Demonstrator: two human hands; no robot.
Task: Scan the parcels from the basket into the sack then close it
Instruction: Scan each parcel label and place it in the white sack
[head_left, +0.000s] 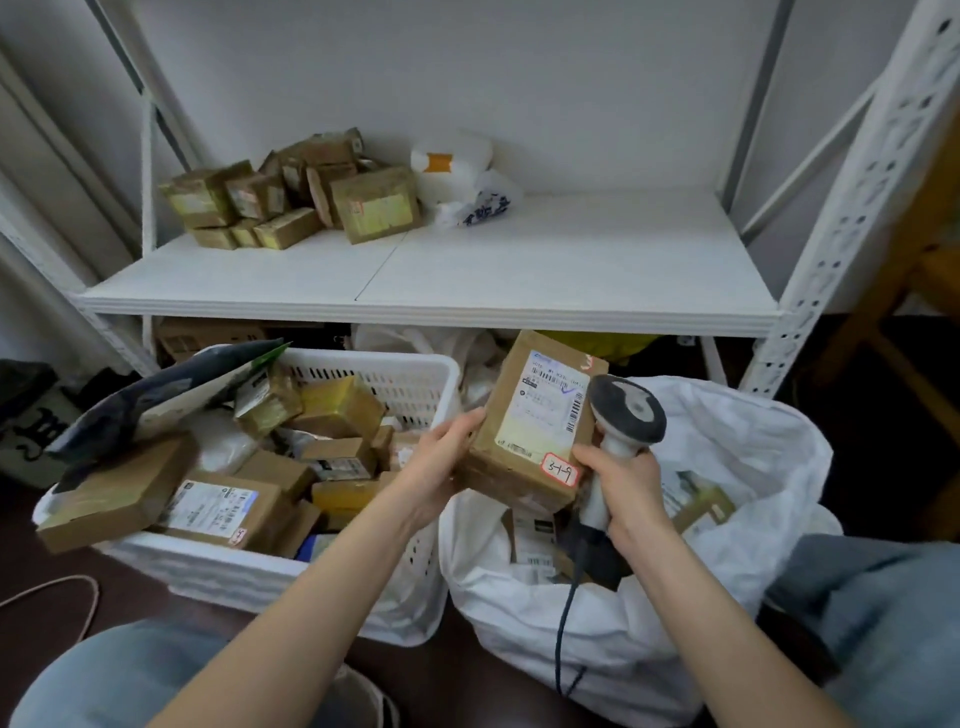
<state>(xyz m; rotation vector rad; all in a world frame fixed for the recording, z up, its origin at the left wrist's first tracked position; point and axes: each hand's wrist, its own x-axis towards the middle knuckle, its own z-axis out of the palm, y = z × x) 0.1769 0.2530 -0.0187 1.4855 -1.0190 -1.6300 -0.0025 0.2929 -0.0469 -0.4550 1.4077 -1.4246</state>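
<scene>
My left hand (441, 457) grips a brown cardboard parcel (530, 421) by its left edge, label side up, above the gap between basket and sack. A red-edged sticker marked 3-1-9 sits at its lower right corner. My right hand (623, 488) holds a grey and white barcode scanner (623, 415) by the handle, its head just right of the parcel's label. The white plastic basket (405, 374) at the left is heaped with several brown parcels. The open white sack (727, 467) at the right holds a few parcels.
A white metal shelf (467, 270) stands behind, with a pile of brown boxes (291, 197) and white bags (457, 176) at its back left. More bags lie under the shelf. The scanner's dark cable (563, 623) hangs over the sack. My knees frame the bottom corners.
</scene>
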